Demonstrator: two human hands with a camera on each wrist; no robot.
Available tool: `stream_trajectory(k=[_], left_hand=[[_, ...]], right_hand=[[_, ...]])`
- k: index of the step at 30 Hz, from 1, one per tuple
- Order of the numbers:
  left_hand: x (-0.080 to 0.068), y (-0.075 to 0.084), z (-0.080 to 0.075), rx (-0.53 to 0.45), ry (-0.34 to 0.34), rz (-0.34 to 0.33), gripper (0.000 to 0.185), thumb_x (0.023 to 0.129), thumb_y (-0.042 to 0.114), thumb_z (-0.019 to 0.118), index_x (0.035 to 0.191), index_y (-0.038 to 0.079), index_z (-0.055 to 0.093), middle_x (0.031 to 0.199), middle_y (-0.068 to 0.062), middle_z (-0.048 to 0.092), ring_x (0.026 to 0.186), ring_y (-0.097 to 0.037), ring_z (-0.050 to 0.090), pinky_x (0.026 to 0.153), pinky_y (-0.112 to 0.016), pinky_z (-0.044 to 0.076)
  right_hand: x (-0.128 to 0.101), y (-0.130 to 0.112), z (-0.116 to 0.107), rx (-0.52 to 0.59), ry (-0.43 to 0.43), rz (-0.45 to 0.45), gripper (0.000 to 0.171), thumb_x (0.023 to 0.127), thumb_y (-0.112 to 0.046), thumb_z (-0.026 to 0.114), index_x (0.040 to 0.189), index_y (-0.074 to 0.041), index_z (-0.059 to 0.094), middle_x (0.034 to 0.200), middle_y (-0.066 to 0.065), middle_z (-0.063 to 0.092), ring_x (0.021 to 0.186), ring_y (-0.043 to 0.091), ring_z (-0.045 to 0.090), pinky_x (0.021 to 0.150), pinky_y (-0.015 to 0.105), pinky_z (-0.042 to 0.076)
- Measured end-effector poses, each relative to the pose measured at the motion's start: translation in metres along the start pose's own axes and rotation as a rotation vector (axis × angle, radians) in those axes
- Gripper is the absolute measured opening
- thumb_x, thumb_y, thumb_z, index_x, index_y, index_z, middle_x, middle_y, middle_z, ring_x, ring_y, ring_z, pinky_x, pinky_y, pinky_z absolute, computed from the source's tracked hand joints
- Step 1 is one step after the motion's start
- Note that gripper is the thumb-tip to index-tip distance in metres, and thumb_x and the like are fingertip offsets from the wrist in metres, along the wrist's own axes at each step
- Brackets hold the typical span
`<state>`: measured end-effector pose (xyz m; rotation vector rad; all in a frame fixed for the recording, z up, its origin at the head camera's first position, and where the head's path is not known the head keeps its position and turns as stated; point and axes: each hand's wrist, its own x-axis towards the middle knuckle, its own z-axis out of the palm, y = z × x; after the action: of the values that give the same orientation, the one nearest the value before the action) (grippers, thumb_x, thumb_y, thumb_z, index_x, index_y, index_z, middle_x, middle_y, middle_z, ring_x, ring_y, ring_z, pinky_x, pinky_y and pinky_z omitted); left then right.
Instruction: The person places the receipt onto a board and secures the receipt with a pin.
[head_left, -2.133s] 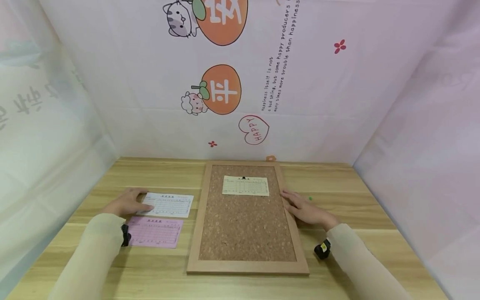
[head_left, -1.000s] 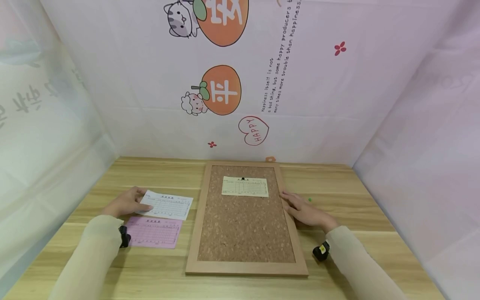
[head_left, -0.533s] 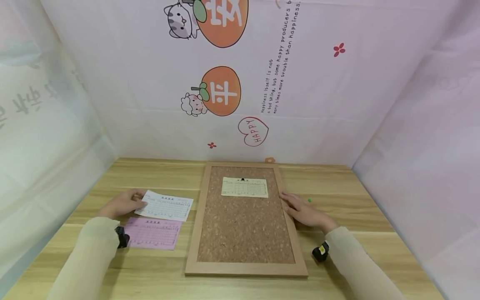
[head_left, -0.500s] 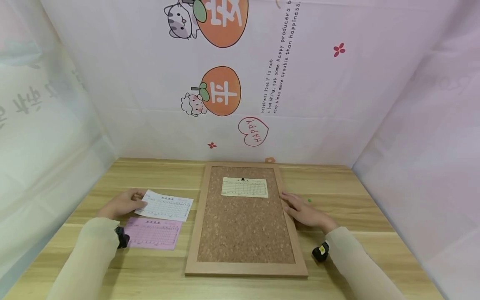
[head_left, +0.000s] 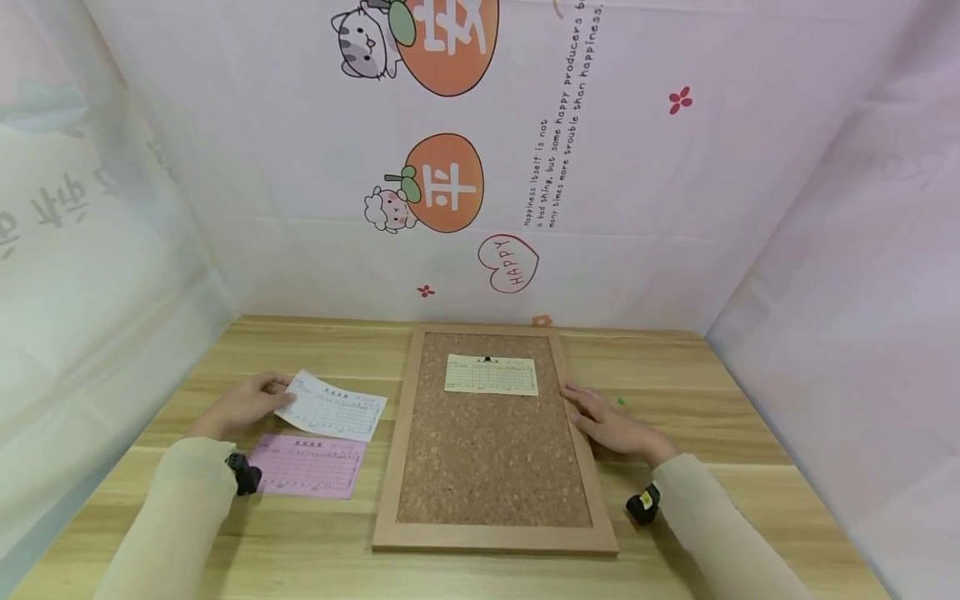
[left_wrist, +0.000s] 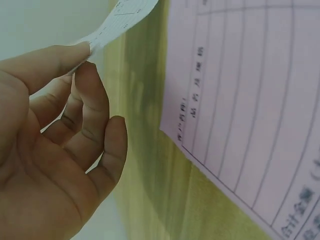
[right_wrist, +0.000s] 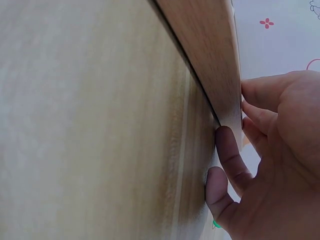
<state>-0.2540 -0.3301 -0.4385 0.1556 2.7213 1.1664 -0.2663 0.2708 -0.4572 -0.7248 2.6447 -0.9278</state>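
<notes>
A white printed slip point(head_left: 333, 407) is pinched at its left edge between the thumb and index finger of my left hand point(head_left: 243, 406). In the left wrist view that slip point(left_wrist: 125, 20) bends upward from the fingertips, raised off the table. Just below it in the head view lies a pink slip point(head_left: 309, 467), flat on the table. My right hand point(head_left: 617, 427) rests against the right side of a wood-framed corkboard point(head_left: 491, 458), its extended fingers touching the frame point(right_wrist: 210, 55). A pale yellow slip point(head_left: 491, 375) hangs near the board's top under a black pushpin point(head_left: 487, 359).
The board lies on a wood-grain table point(head_left: 300, 542). A small green dot point(head_left: 621, 402) sits right of the board, beyond my right hand. Printed cloth point(head_left: 615, 208) rises behind the table and along both sides.
My left hand has lifted the white slip's left edge and turned it, so its upper left corner now stands higher. My right hand and the board stay in place.
</notes>
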Motion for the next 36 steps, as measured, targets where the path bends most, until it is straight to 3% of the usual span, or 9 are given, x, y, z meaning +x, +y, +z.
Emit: stream_trajectory(k=[9, 16, 24, 36], left_hand=[[-0.004, 0.007, -0.003, -0.078, -0.016, 0.016, 0.05, 0.102, 0.024, 0.06, 0.135, -0.012, 0.047, 0.122, -0.03, 0.06, 0.107, -0.037, 0.062, 0.093, -0.053, 0.048], [-0.003, 0.011, -0.004, -0.13, -0.016, 0.013, 0.055, 0.103, 0.026, 0.059, 0.14, -0.011, 0.043, 0.125, -0.029, 0.06, 0.109, -0.034, 0.062, 0.095, -0.052, 0.047], [-0.005, 0.025, -0.009, -0.178, -0.011, 0.058, 0.06, 0.103, 0.028, 0.059, 0.144, -0.011, 0.039, 0.128, -0.028, 0.057, 0.109, -0.03, 0.061, 0.099, -0.054, 0.046], [-0.01, 0.038, -0.013, -0.189, 0.012, 0.105, 0.055, 0.104, 0.028, 0.058, 0.141, -0.01, 0.043, 0.126, -0.024, 0.059, 0.107, -0.022, 0.061, 0.096, -0.044, 0.049]], right_hand=[[-0.001, -0.002, -0.002, -0.001, -0.003, -0.006, 0.055, 0.109, -0.021, 0.042, 0.158, -0.003, 0.024, 0.164, 0.022, 0.012, 0.147, 0.047, 0.01, 0.111, 0.068, 0.017], [-0.001, -0.002, -0.002, 0.002, -0.002, -0.003, 0.055, 0.109, -0.021, 0.042, 0.158, -0.003, 0.024, 0.164, 0.021, 0.012, 0.148, 0.046, 0.01, 0.112, 0.067, 0.017], [-0.001, -0.002, -0.002, 0.012, -0.007, -0.005, 0.055, 0.109, -0.021, 0.043, 0.158, -0.003, 0.024, 0.164, 0.022, 0.012, 0.147, 0.047, 0.01, 0.111, 0.068, 0.018], [0.0, 0.0, -0.002, 0.056, -0.018, 0.022, 0.056, 0.109, -0.023, 0.044, 0.158, -0.005, 0.025, 0.164, 0.021, 0.011, 0.148, 0.046, 0.011, 0.111, 0.067, 0.02]])
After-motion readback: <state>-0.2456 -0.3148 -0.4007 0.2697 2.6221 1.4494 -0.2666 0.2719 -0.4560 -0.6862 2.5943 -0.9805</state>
